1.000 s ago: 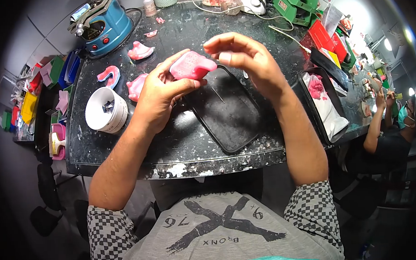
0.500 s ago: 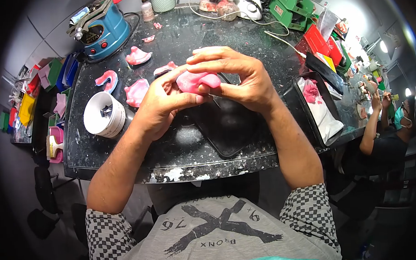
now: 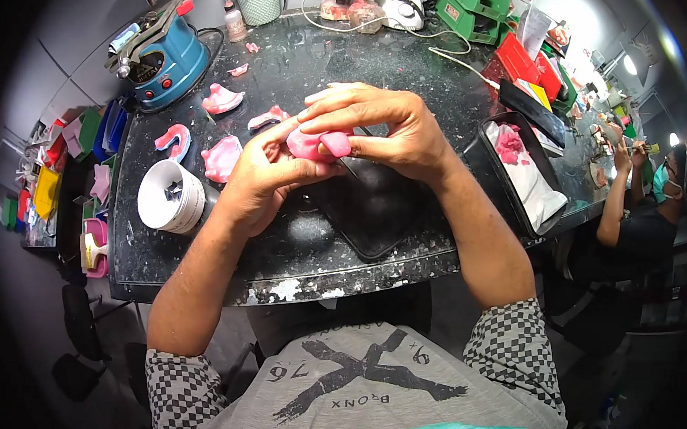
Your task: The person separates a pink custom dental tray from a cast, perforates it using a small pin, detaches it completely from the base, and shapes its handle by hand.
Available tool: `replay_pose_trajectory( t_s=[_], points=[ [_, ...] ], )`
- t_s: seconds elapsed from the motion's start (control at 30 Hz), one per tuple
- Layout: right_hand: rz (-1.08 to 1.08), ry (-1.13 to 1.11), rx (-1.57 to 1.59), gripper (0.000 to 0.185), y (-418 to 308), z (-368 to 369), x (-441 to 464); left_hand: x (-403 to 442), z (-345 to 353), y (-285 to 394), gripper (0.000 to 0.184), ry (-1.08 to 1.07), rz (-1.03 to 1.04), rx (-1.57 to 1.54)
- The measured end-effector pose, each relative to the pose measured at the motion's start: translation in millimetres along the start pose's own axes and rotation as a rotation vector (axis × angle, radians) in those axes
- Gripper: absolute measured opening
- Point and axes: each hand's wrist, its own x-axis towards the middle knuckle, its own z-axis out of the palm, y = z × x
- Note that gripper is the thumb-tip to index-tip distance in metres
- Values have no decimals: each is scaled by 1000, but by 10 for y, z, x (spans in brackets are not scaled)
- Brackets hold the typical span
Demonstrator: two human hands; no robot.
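Note:
Between my hands, above the bench, is a soft-looking pink dental piece (image 3: 304, 145) with a rounded flap sticking out at its right. My left hand (image 3: 265, 166) is closed round its left side, the thumb below. From the right, my right hand (image 3: 403, 134) arches its fingers over the top and presses its thumb at the flap. The fingers hide much of the piece. Just left of my hands lie pink moulded dental pieces (image 3: 222, 158), one of them a horseshoe-shaped pink and blue one (image 3: 176, 142). Below my hands is a shallow black tray (image 3: 378, 232).
A white tub (image 3: 188, 212) with metal bits inside stands left of my left forearm. On the right, a black tray (image 3: 537, 227) holds white cloth and a pink lump (image 3: 511, 148). A blue machine (image 3: 168, 73) stands at the back left. Another person (image 3: 639, 227) sits far right.
My right thumb has shifted along the pink dental piece, and its flap now points more downward. Both hands keep their hold. The whole view has moved slightly.

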Motion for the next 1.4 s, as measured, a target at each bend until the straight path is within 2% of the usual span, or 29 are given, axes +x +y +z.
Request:
replay_pose_trajectory(
  t_s=[0.3, 0.47, 0.67, 0.9, 1.1, 1.2, 1.27, 1.4],
  points=[
    [80, -22, 142, 31, -81, -28, -5, 5, -5, 5, 61, -39, -39, 53],
    [133, -123, 155, 32, -103, -84, -7, -4, 35, 18, 57, -34, -49, 61],
    [141, -31, 187, 34, -193, -15, 8, -18, 23, 16, 54, -20, -89, 52],
    [66, -93, 190, 37, -183, -5, 19, -16, 20, 39, 51, -29, -122, 46],
    [117, -99, 235, 37, -176, -34, -4, -11, 17, 29, 52, -33, -125, 70],
    [211, -99, 291, 40, -223, -15, -5, -15, 50, 17, 50, -25, -98, 52],
    [248, -5, 298, 39, -281, 26, 5, -13, 32, 8, 50, -21, -104, 56],
    [174, -47, 259, 36, -185, -10, -5, -18, 32, 29, 51, -20, -124, 66]
  ],
)
